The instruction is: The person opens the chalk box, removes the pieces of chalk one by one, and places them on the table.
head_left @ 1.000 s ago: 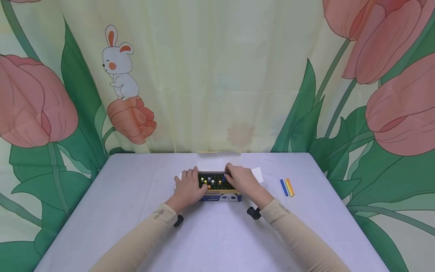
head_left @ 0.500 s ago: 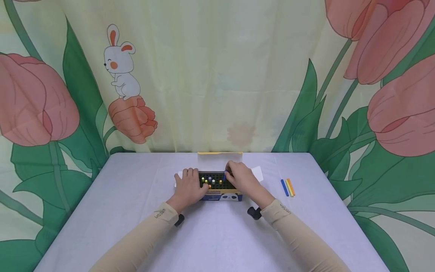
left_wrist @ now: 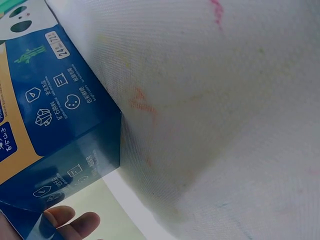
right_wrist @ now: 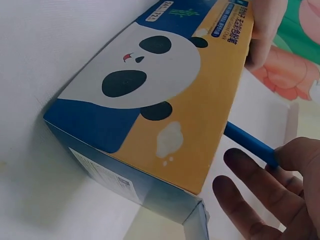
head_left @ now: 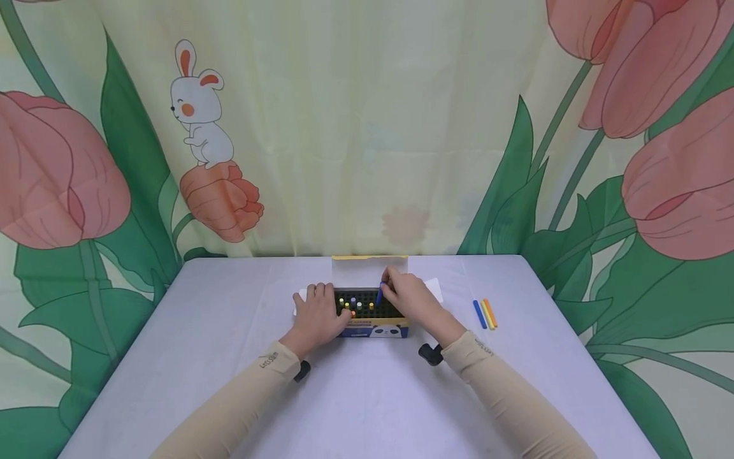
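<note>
A blue-and-yellow chalk box with a panda face stands at the middle of the table, lid flap raised behind it. Several chalk sticks stand in the holes of its black inner grid. My left hand grips the box's left end, thumb over the front rim; in the left wrist view its fingertips show at the box's side flap. My right hand pinches a blue chalk stick at its upper end. The stick's lower part is hidden behind the box wall in the right wrist view.
Blue, yellow and orange chalk sticks lie side by side on the white tablecloth to the right. White side flaps stick out from the box. A printed curtain hangs behind the table.
My right hand has risen slightly, and more of the blue chalk stick shows above the grid. My left hand has kept its hold on the box.
</note>
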`<act>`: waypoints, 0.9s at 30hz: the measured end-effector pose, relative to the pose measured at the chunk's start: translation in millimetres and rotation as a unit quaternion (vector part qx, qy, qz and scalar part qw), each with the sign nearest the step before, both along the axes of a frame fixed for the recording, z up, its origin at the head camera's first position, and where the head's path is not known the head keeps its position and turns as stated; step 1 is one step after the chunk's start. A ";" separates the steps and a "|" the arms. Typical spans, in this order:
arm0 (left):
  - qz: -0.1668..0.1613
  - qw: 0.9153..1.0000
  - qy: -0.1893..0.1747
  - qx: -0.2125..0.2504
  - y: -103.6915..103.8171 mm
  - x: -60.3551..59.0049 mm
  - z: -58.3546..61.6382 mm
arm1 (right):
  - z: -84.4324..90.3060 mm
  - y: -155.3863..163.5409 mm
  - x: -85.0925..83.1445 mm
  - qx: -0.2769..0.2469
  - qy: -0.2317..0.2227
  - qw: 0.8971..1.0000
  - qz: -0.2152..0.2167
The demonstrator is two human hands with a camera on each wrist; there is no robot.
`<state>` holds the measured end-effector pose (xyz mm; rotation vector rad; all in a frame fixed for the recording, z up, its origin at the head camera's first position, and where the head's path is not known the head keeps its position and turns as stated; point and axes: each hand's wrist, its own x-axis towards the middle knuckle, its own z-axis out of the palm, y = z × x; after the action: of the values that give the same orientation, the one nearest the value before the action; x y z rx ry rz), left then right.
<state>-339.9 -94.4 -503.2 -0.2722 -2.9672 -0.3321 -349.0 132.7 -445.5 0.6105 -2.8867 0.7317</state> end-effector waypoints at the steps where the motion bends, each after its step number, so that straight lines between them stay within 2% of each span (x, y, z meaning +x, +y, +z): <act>1: -0.001 1.000 0.000 0.000 0.1 -0.1 0.2 | 0.4 0.6 -0.2 -0.003 0.000 1.000 -0.001; 11: 0.005 1.000 -0.010 0.001 0.1 -0.7 -0.1 | 3.9 4.9 -2.1 -0.014 0.005 1.000 -0.005; 19: 0.004 1.000 -0.011 0.012 3.2 -1.6 -1.4 | 9.0 9.9 -2.3 -0.033 0.001 0.999 -0.042; 27: 0.006 1.000 -0.009 0.015 1.6 -0.2 -1.2 | 15.4 18.8 -3.2 -0.081 0.045 0.994 -0.065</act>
<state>-340.2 -92.8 -504.4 -0.2477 -2.9767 -0.3804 -352.2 151.5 -430.1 0.4202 -2.7209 0.8830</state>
